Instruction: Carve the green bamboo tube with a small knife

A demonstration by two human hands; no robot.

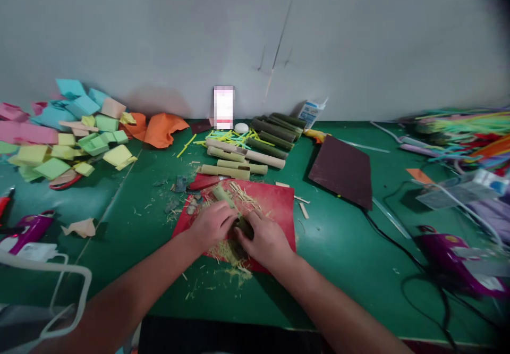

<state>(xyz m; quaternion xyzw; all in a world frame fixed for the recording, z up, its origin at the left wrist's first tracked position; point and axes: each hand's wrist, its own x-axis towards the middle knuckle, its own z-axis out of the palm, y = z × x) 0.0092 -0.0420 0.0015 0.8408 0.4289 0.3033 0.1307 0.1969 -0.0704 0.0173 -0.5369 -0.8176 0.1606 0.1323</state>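
Over a red sheet (279,200) I have both hands at a green bamboo tube (223,194), which lies slanted with its far end pointing away to the left. My right hand (269,239) is wrapped round its near end. My left hand (213,224) is closed beside the tube's middle, fingertips against it; whether a small tool is inside those fingers is hidden. Pale bamboo shavings (243,194) and fine dust (239,274) lie around the tube. Just beyond the sheet are cut bamboo tubes (225,171), some with openings in their sides.
Darker bamboo tubes (274,133) are stacked behind, near a lit phone (223,108) against the wall. Folded coloured paper (79,136) is piled left. A dark brown sheet (342,170) lies right, with purple glue guns (454,261) (34,226) and cables at both sides.
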